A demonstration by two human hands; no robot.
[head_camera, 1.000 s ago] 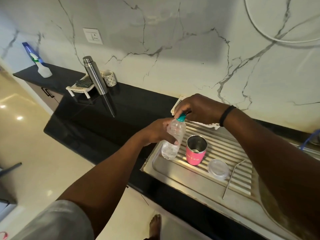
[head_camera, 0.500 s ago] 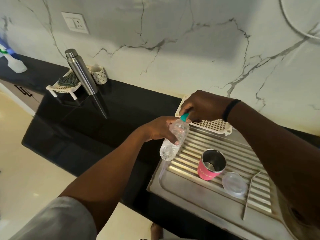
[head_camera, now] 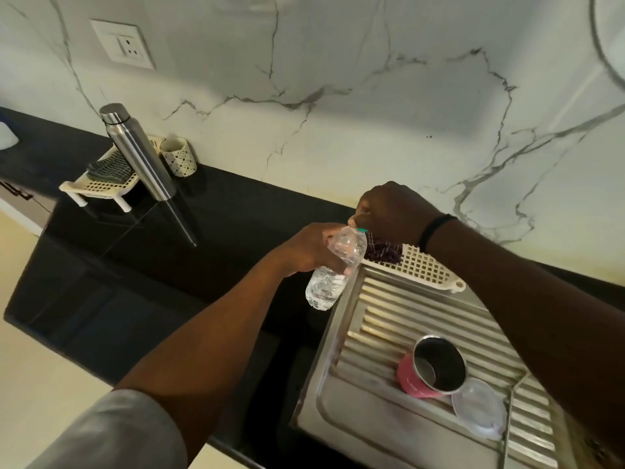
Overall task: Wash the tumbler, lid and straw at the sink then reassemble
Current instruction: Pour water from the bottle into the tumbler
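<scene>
A pink tumbler (head_camera: 414,380) with a steel inside stands open on the ribbed steel drainboard (head_camera: 382,306). Its clear lid (head_camera: 477,409) lies flat just to its right. My right arm hides the straw. My left hand (head_camera: 313,250) grips a clear plastic water bottle (head_camera: 329,282) around its upper body, tilted, above the counter at the drainboard's left edge. My right hand (head_camera: 389,211) pinches the bottle's teal cap (head_camera: 362,230) at the neck.
A white perforated basket (head_camera: 422,267) with a dark scrubber sits behind the drainboard. On the black counter (head_camera: 220,231) to the left stand a steel flask (head_camera: 138,154), a patterned cup (head_camera: 178,156) and a small white rack (head_camera: 98,186). A wall socket (head_camera: 123,44) is above.
The view has swung left and down, so the tumbler and lid now sit at the lower right. Both hands stay on the bottle, which has drifted left off the drainboard.
</scene>
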